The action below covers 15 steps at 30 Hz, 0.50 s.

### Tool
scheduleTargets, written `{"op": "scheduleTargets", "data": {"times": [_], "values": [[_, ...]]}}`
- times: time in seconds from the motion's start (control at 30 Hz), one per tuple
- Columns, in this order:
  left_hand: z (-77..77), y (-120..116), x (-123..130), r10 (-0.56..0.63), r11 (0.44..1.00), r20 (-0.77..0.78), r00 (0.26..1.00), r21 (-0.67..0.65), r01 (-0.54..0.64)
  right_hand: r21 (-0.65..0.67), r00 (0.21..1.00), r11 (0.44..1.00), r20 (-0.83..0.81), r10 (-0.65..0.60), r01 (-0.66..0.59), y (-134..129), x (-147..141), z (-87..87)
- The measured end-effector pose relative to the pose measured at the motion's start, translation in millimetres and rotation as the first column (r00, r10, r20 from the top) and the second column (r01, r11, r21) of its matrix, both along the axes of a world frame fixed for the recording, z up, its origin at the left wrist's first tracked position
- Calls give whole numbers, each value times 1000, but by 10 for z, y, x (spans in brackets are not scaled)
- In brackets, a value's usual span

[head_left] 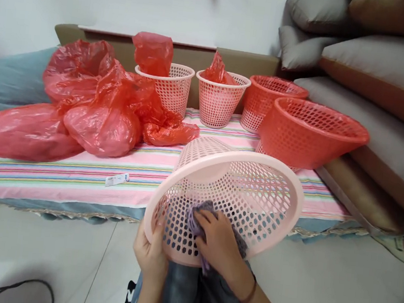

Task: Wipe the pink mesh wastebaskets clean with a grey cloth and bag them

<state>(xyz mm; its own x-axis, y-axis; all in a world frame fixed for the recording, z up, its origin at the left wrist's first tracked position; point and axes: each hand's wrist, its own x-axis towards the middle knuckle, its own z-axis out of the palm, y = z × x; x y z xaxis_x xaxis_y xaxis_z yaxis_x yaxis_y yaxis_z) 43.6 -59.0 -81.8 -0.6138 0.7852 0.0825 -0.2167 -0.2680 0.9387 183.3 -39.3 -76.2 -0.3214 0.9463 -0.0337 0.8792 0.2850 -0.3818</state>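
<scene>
A pale pink plastic basket point(286, 180) with holes all over its wall lies tilted, its wide mouth facing me, above my lap. My left hand point(152, 253) grips its rim at the lower left, thumb on the inner side. Inside the basket, my right hand point(219, 241) is closed on a grey-purple cloth point(198, 216) pressed against the lower inner wall. Part of the cloth hangs below the right hand, and the palm side of that hand is hidden.
Red plastic bags point(103, 125) lie heaped at left on the striped cover point(74, 188). Behind stand pink baskets point(220, 105) with red bags in them; two red-lined baskets point(309, 139) are at right. A small label point(117, 180) lies near the front. Cushions point(387, 65) pile up at right.
</scene>
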Motion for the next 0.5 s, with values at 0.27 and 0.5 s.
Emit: {"op": "scheduleTargets", "data": {"times": [0.27,0.5], "values": [[132,-160,85,30,989,-322,946,-126,-74,-132,993,991,-117,-1,-14,-738,346,118],[325,-213,139,-83,996,-440,894,-48,68,200,979,978,-202,-12,53,503,243,326]]}}
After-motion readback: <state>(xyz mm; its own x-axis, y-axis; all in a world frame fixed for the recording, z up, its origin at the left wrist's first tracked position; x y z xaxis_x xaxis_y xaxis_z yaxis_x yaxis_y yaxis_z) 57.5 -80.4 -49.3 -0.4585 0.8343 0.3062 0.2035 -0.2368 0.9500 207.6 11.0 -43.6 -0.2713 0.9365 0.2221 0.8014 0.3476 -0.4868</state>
